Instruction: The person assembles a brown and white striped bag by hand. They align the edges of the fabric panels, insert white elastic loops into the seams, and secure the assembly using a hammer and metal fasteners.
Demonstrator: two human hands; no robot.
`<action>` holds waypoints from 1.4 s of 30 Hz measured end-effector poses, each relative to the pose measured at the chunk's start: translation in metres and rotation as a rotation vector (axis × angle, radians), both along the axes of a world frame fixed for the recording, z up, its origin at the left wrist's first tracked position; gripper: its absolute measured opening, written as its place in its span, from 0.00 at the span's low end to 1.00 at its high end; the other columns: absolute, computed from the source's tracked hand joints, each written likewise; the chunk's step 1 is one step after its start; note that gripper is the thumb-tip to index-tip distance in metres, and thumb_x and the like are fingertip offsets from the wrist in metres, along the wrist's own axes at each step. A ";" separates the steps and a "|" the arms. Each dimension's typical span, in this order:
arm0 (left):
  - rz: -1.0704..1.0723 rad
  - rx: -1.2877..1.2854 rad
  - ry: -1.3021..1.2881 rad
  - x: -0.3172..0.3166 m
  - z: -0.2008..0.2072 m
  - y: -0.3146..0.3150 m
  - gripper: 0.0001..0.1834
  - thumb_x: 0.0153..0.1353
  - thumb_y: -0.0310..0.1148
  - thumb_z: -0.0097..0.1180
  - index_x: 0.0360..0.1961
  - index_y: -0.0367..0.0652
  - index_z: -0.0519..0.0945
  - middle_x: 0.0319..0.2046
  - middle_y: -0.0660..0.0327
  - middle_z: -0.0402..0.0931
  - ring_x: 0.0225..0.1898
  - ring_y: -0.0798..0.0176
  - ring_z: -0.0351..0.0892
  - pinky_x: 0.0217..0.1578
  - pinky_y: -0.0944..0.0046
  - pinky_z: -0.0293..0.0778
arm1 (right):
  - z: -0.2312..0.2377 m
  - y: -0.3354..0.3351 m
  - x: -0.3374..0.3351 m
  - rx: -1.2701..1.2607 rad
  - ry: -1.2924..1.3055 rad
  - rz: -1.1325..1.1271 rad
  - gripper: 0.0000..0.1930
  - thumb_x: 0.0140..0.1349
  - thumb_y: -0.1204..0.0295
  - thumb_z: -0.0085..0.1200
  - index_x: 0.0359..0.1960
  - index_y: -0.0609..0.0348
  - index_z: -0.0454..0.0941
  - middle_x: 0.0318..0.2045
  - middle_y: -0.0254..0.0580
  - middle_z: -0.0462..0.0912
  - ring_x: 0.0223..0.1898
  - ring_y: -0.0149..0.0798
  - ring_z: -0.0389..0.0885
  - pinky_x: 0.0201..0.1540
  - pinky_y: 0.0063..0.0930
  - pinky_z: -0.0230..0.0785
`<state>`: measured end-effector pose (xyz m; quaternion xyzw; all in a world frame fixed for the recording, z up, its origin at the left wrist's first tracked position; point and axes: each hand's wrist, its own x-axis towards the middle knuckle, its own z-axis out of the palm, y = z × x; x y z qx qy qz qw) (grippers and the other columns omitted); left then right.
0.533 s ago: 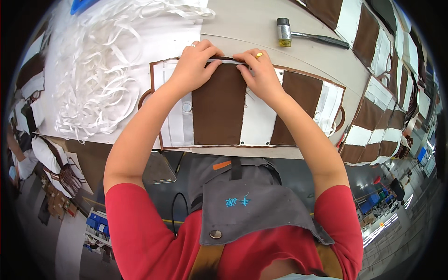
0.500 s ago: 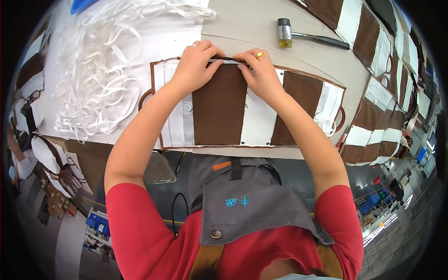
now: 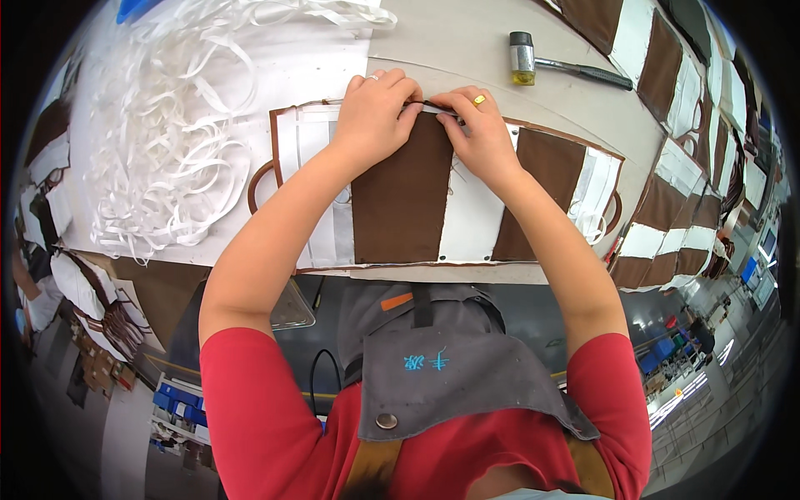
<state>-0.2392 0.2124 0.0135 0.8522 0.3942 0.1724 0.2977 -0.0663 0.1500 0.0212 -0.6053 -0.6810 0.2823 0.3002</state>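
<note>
A flat brown and white panelled piece (image 3: 400, 200), looking like an unfinished bag, lies spread along the near edge of the table. It has brown trim and a brown loop handle at each end. Both hands pinch its far edge, where a narrow light strip shows along the fold. My left hand (image 3: 373, 117) grips left of the brown middle panel, fingers curled over the edge. Just to its right, my right hand (image 3: 477, 137) pinches the same edge between thumb and fingers. The fingertips of both are partly hidden.
A tangled heap of white strips (image 3: 179, 158) covers the table's left side. A hammer (image 3: 575, 70) with a clear yellow tip lies beyond the right hand. More brown and white pieces (image 3: 662, 221) are stacked at the right edge. A blue object (image 3: 136, 8) shows at the far left.
Both hands have shifted slightly rightward along the far edge, still pinching it. The view has moved a little too, so hammer and panels sit slightly further right.
</note>
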 end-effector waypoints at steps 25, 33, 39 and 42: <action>-0.410 0.358 0.084 -0.024 0.003 0.015 0.19 0.46 0.24 0.54 0.43 0.46 0.80 0.33 0.68 0.72 0.35 0.63 0.71 0.36 0.65 0.68 | 0.009 -0.019 -0.003 0.182 -0.287 -0.015 0.25 0.50 0.85 0.53 0.54 0.57 0.74 0.42 0.37 0.78 0.44 0.40 0.75 0.47 0.33 0.67; -0.372 0.330 0.093 -0.023 0.005 0.011 0.23 0.46 0.19 0.53 0.45 0.47 0.80 0.35 0.66 0.72 0.35 0.60 0.71 0.36 0.64 0.68 | -0.002 -0.034 -0.009 0.283 -0.394 0.048 0.24 0.52 0.81 0.52 0.54 0.59 0.72 0.45 0.38 0.80 0.46 0.40 0.77 0.49 0.34 0.69; -0.168 0.050 0.039 -0.030 0.014 0.017 0.16 0.54 0.23 0.56 0.46 0.45 0.79 0.35 0.60 0.72 0.37 0.56 0.72 0.39 0.61 0.70 | 0.006 -0.023 -0.009 0.112 0.056 -0.189 0.18 0.58 0.79 0.52 0.52 0.60 0.71 0.43 0.41 0.79 0.44 0.45 0.75 0.48 0.37 0.69; -0.111 -0.080 0.036 -0.037 0.017 0.022 0.14 0.56 0.24 0.57 0.45 0.44 0.79 0.35 0.59 0.73 0.37 0.58 0.74 0.40 0.61 0.71 | 0.004 -0.019 -0.018 0.237 0.052 -0.159 0.18 0.56 0.81 0.53 0.49 0.60 0.73 0.43 0.42 0.77 0.44 0.46 0.74 0.47 0.36 0.69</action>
